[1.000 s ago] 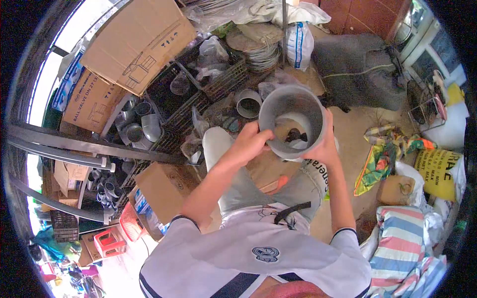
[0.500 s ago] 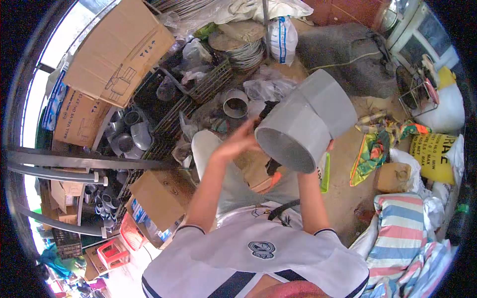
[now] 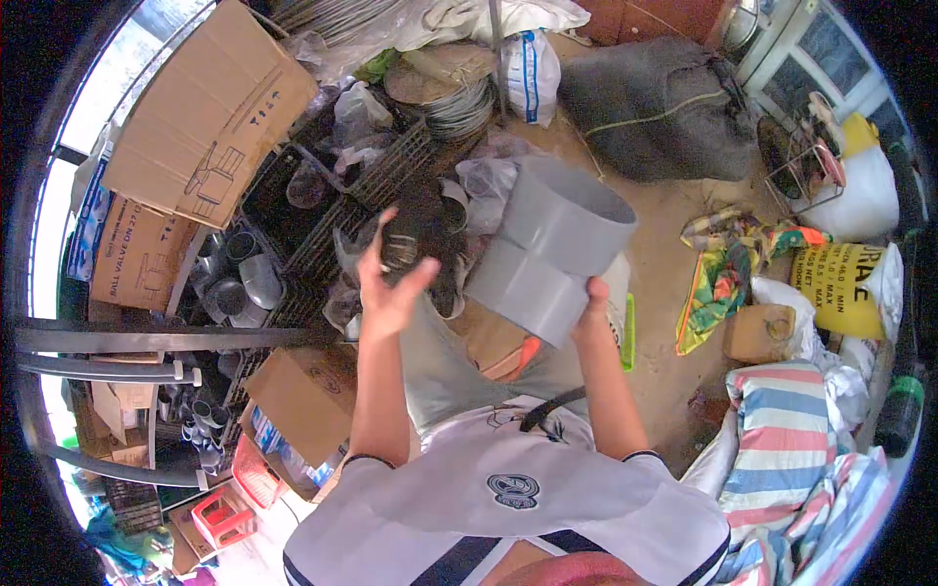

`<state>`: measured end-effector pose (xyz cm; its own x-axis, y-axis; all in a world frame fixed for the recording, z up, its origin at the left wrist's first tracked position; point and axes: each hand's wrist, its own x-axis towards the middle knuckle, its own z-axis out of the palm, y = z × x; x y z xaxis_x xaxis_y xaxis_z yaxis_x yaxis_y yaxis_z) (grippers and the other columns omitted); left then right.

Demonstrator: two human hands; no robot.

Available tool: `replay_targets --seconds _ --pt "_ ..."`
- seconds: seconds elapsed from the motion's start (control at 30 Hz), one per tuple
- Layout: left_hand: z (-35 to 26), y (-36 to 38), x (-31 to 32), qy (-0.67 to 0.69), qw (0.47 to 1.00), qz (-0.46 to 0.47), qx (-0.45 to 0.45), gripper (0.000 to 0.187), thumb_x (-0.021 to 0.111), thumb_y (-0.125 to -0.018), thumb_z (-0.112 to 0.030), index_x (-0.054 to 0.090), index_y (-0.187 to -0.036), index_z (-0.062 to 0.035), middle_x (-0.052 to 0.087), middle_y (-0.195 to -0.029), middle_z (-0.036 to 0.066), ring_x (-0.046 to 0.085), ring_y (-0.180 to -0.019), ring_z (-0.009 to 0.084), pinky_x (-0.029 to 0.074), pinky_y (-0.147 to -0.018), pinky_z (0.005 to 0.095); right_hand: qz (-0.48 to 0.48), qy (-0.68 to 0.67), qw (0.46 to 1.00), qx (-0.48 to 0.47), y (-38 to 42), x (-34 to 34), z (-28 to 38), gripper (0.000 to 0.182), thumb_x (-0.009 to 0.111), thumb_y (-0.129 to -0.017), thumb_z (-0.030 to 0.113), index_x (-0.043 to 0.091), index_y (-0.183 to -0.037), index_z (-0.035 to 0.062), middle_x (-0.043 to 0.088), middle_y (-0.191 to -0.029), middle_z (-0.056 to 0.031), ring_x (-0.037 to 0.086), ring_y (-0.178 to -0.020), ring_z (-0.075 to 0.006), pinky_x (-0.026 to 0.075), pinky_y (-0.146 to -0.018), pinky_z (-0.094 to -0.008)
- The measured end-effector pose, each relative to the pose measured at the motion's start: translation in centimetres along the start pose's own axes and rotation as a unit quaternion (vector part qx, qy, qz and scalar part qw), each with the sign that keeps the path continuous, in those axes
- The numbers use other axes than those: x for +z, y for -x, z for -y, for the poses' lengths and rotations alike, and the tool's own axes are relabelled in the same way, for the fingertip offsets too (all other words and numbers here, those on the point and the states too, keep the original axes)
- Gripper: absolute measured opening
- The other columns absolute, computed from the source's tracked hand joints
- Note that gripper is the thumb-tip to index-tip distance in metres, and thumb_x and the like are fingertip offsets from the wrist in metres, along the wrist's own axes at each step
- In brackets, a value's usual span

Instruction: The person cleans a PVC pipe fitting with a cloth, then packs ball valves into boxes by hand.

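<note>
Right hand [image 3: 590, 311] is gripping a grey pipe fitting [image 3: 547, 256] at center frame, a bit right and above the middle; thumb is pressing its lower right side, fingers are mostly hiding behind it. Fitting is tilting, its wider open end facing upper right. Left hand [image 3: 389, 296] is hovering left of center, fingers and thumb spreading wide, holding nothing, staying clear of the fitting; a dark thing [image 3: 435, 217] is showing just beyond it, too unclear to identify. Clear plastic bag [image 3: 486, 183] is lying near the fitting's upper left. Big cardboard box [image 3: 205, 122] is filling the upper left, grey elbows [image 3: 260, 281] are sitting below it, dark sack [image 3: 655, 107] is lying upper right, striped bag [image 3: 782, 430] is resting lower right.
</note>
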<state>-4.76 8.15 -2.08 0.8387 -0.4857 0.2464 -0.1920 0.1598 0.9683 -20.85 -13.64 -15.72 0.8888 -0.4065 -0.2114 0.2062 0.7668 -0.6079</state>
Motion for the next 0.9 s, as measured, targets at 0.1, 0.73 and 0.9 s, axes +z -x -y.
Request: replay_targets --seconds 0.1,0.73,0.9 --pt "-3.6 0.0 3.6 -0.288 0.918 0.178 0.205 0.035 0.083 -0.073 -0.016 0.063 -0.096 0.0024 0.06 -0.129 0.018 0.062 -0.115 0.0328 0.047 -0.102 0.0398 -0.002 0.043 0.998 -0.047 -0.9 2.5 -0.5 0.094 0.077 -0.068 0.049 0.04 -0.141 0.005 0.058 -0.129 -0.0122 0.059 -0.116 -0.0312 0.052 -0.098 -0.047" --pt "4.0 -0.4 5.3 -0.158 0.968 0.042 0.188 0.043 0.082 -0.072 -0.005 0.065 -0.111 0.0023 0.07 -0.107 0.011 0.067 -0.098 0.0225 0.049 -0.091 0.0321 -0.085 0.105 0.978 -0.157 -1.7 4.0 0.9 0.089 0.085 -0.065 0.022 0.039 -0.139 0.0055 0.058 -0.123 -0.0127 0.057 -0.114 -0.0284 0.048 -0.098 -0.0421" --pt "5.3 -1.1 4.0 -0.076 0.994 -0.075 0.005 0.021 0.074 -0.084 -0.005 0.068 -0.104 0.0002 0.071 -0.097 0.004 0.062 -0.09 0.0111 0.049 -0.085 0.0278 -0.094 0.111 0.986 -0.082 0.1 1.9 0.6 0.092 0.08 -0.069 0.043 0.038 -0.142 0.0055 0.055 -0.129 -0.0119 0.058 -0.116 -0.0299 0.049 -0.101 -0.0436"
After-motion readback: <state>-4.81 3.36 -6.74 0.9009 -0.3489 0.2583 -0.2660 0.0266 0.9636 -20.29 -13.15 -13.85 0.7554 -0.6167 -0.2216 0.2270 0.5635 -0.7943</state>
